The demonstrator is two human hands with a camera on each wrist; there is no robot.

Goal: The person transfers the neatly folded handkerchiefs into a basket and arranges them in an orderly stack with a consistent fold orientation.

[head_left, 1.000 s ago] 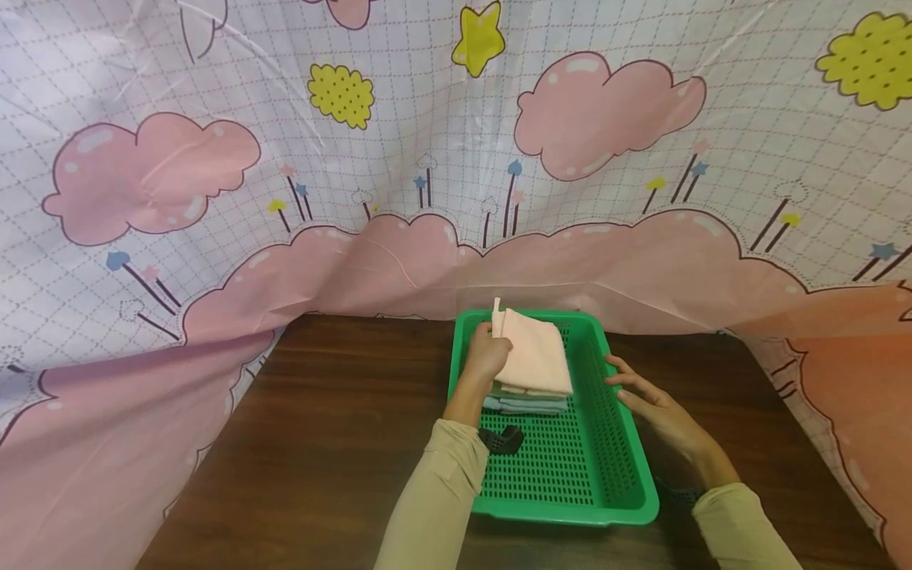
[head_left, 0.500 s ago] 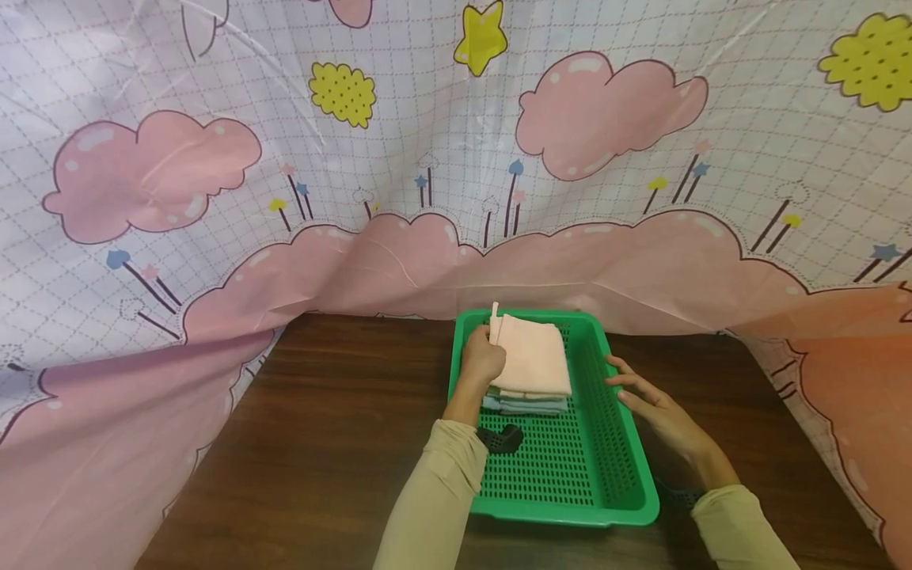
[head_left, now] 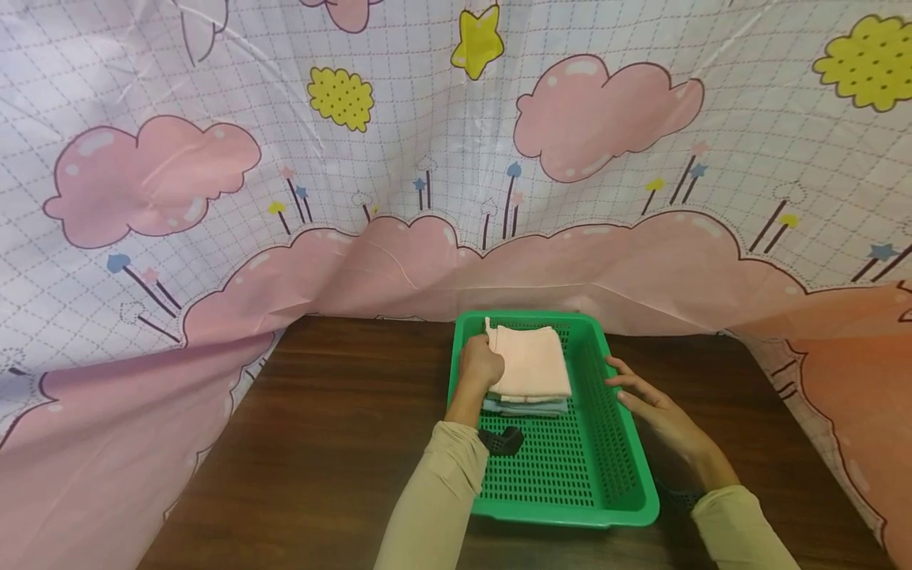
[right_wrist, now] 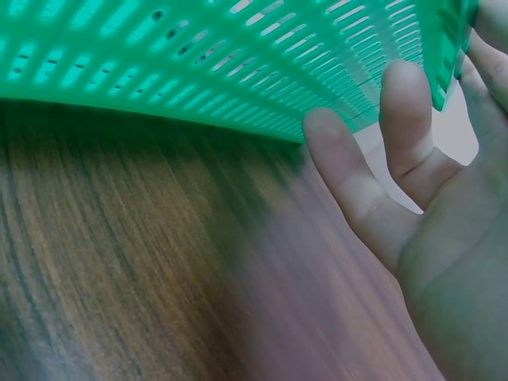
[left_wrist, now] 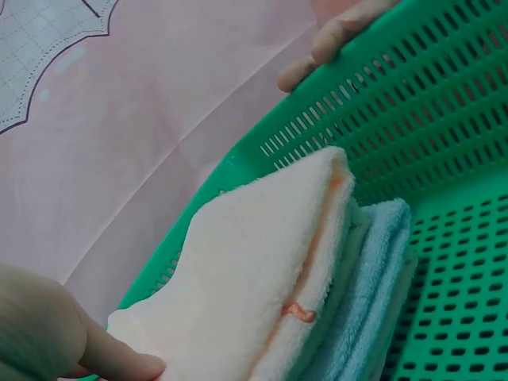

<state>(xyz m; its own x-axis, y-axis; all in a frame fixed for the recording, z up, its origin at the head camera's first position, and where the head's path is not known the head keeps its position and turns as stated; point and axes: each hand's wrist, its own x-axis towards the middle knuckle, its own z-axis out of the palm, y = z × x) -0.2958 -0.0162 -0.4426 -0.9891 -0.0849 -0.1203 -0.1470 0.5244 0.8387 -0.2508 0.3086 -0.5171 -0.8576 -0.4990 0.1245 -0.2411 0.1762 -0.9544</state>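
Note:
A folded peach towel (head_left: 530, 362) lies on top of a stack of folded cloths in the green basket (head_left: 556, 516). My left hand (head_left: 480, 366) pinches the towel by its left edge, thumb on top, the other fingers hidden. A small loop stands up at the towel's far left corner. Beneath it a light blue towel (left_wrist: 373, 246) shows its folded edge in the left wrist view. My right hand (head_left: 663, 416) is at the basket's right rim, its relaxed fingers (right_wrist: 405, 103) spread along the outer wall.
A black strap-like piece (head_left: 502, 441) shows below my left wrist, over the basket's slotted floor. The basket stands on a dark wooden table (head_left: 342, 443). Behind and around the table hangs a printed curtain (head_left: 399, 269) with pink clouds.
My left hand has lowered the peach towel and brought it slightly toward me, so it now lies flatter and squarer on the stack. The right hand stays in place at the rim.

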